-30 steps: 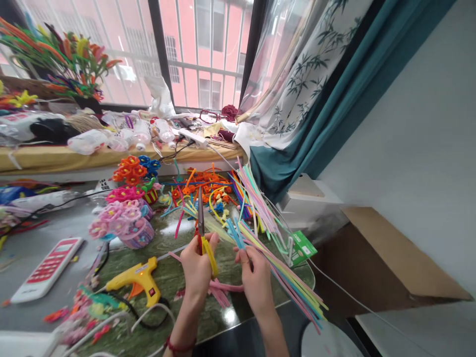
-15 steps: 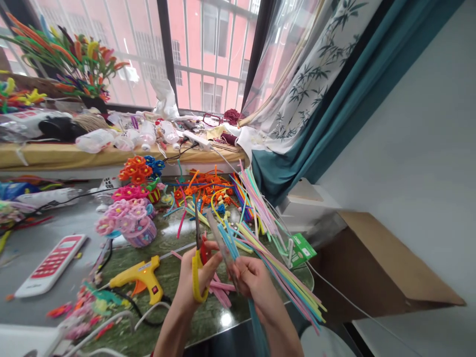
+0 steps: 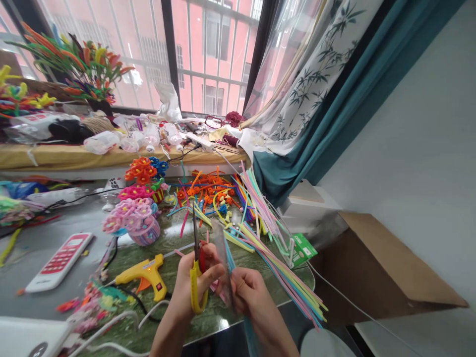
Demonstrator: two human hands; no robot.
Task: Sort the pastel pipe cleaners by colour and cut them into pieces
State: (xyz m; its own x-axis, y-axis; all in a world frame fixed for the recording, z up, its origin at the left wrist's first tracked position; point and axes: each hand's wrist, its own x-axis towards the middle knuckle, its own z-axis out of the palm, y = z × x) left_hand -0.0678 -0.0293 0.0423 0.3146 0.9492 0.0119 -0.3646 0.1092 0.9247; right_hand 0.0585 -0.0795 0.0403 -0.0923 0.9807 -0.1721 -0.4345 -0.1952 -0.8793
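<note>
Yellow-handled scissors hang in my left hand, their dark blades pointing up and away. The fingers of that hand also touch a clear flat ruler-like strip. My right hand is closed around light blue pipe cleaners, which lie along the strip and run down below the hand. Both hands are close together over the green tabletop's front edge. Pink pipe cleaner pieces are partly hidden behind my left hand. Long pastel pipe cleaners lie to the right.
A yellow glue gun with cables lies left of my hands. Behind it stand pink flowers in a striped pot. Orange pieces are piled farther back. An open cardboard box is on the right, beyond a green card.
The light blue pipe cleaners' upper ends have dropped lower along the strip. My left hand has shifted slightly, still with the scissors. The view has moved a little.
</note>
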